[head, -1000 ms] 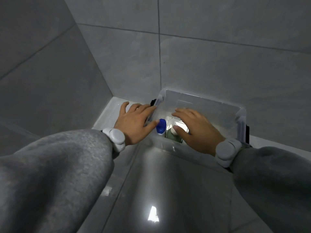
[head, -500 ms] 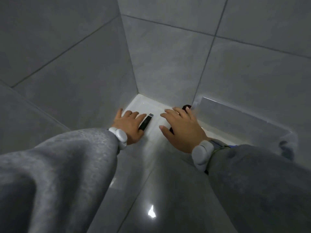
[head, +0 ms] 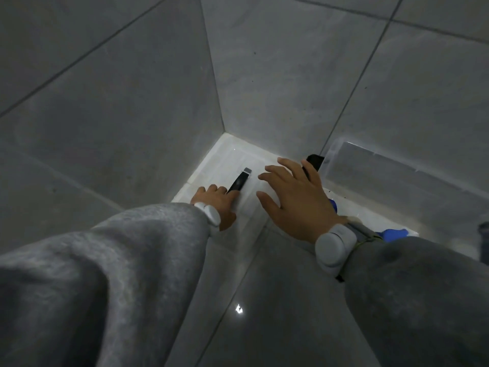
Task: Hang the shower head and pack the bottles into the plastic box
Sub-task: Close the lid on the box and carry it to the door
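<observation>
A translucent box lid with a black clip lies on the white ledge in the tiled corner. My left hand curls its fingers over the lid's near left edge, just below the clip. My right hand is spread flat over the lid's right side, fingers apart. To the right stands the clear plastic box, with a black latch at its left end. Blue bottle caps show inside it past my right wrist. The shower head is out of view.
Grey tiled walls close in on the left and behind. The white ledge runs along the back wall. A glossy grey surface lies below my arms. Grey sleeves fill the lower corners.
The view has swung left from the box to the corner. Both hands left the box opening and went to the lid; my left fingers have curled onto its edge.
</observation>
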`<control>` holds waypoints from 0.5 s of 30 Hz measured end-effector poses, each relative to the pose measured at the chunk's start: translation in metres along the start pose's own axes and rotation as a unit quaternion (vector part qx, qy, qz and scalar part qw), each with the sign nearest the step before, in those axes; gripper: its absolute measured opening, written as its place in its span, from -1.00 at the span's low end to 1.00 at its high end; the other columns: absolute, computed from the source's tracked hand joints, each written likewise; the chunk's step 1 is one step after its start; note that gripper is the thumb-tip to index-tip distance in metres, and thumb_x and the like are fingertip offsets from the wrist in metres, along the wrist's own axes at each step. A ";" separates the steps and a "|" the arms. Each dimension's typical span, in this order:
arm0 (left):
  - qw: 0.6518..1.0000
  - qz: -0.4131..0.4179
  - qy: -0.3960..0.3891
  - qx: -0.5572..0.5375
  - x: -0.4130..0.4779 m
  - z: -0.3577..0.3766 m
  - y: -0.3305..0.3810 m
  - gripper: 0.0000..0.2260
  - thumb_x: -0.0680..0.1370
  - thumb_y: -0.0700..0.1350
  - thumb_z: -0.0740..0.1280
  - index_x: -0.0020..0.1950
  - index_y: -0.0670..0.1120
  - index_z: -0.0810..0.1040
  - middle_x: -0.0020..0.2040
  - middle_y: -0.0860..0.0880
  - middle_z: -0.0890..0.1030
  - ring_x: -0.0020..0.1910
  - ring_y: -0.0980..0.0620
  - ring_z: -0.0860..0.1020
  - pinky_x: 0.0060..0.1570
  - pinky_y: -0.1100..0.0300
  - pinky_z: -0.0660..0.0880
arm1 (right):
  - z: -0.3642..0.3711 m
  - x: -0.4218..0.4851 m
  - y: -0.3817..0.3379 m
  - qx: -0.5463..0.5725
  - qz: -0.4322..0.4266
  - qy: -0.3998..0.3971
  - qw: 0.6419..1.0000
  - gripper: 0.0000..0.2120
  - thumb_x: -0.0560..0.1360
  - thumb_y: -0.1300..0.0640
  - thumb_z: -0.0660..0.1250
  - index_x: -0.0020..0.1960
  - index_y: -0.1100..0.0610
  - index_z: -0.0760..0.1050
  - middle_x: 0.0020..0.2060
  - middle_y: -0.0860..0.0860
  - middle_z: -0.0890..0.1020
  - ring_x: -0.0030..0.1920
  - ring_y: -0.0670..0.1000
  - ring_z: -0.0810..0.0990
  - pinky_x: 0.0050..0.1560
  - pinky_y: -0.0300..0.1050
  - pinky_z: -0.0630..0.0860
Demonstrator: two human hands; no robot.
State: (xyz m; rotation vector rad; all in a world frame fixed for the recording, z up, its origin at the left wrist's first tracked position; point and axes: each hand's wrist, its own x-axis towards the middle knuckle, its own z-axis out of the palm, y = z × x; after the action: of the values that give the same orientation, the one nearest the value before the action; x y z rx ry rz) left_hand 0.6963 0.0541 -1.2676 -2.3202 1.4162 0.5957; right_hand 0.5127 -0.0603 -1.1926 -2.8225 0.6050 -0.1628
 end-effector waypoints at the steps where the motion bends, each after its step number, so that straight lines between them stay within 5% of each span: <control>1: 1.000 -0.005 -0.001 -0.006 0.002 0.001 0.001 -0.45 0.56 0.12 0.17 0.57 0.16 0.21 0.43 -0.01 0.42 0.37 -0.10 0.39 0.32 -0.03 0.32 | 0.001 -0.001 0.000 0.002 0.000 0.005 1.000 -0.52 0.62 -0.22 0.03 0.40 -0.04 0.45 0.43 -0.08 0.46 0.54 0.03 0.20 0.56 0.14 -0.05; 10: 0.999 -0.047 0.019 0.006 0.012 0.005 0.018 -0.59 0.58 0.06 0.26 0.42 0.11 0.36 0.24 -0.07 0.45 0.21 -0.12 0.45 0.09 -0.01 0.43 | 0.008 -0.002 0.000 0.012 0.018 0.042 0.999 -0.56 0.62 -0.18 0.06 0.35 -0.02 0.49 0.37 -0.08 0.50 0.51 0.02 0.26 0.55 0.07 0.03; 15: 0.999 -0.043 -0.006 0.018 0.003 0.011 0.025 -0.58 0.62 0.00 0.24 0.49 0.07 0.33 0.30 -0.07 0.48 0.27 -0.12 0.46 0.11 -0.01 0.49 | 0.010 -0.002 0.003 0.028 0.019 0.055 0.998 -0.59 0.62 -0.16 0.10 0.34 -0.02 0.49 0.36 -0.09 0.50 0.51 0.01 0.25 0.53 -0.01 0.00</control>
State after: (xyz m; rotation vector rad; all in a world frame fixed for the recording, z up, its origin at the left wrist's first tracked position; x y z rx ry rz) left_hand 0.6733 0.0467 -1.2808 -2.3312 1.3044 0.5540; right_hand 0.5116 -0.0596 -1.2029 -2.7606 0.6682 -0.3254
